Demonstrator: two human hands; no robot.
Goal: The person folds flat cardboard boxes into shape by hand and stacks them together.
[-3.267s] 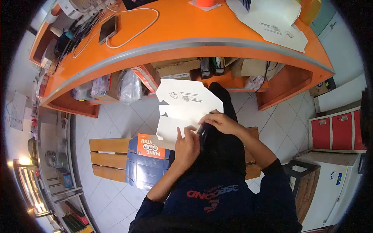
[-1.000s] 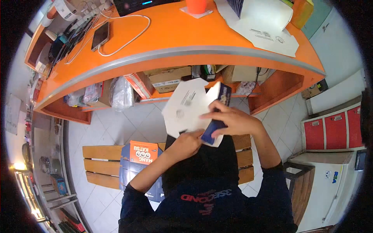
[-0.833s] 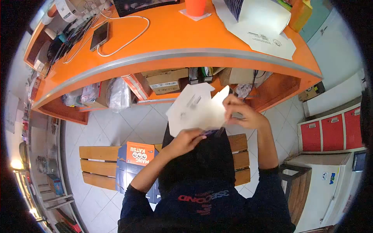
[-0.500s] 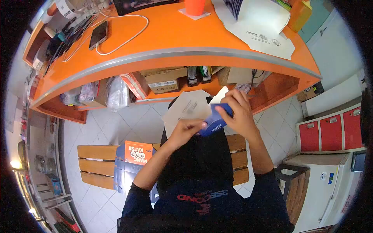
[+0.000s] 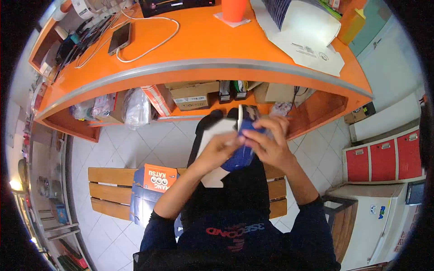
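orange counter (image 5: pixel 203 49), phone (image 5: pixel 120 39), wooden bench (image 5: pixel 108 189), red cabinet (image 5: pixel 384 156)

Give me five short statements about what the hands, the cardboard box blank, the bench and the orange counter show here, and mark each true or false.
1. Both the left hand and the right hand grip the white and blue cardboard box blank. True.
2. A stack of flat blue and orange printed boxes lies on the wooden slatted bench. True.
3. The dark smartphone lies on the tiled floor. False: it lies on the curved orange counter.
4. The orange cup stands on the bench. False: it stands on the counter.
5. A white cable lies on the counter by the smartphone. True.
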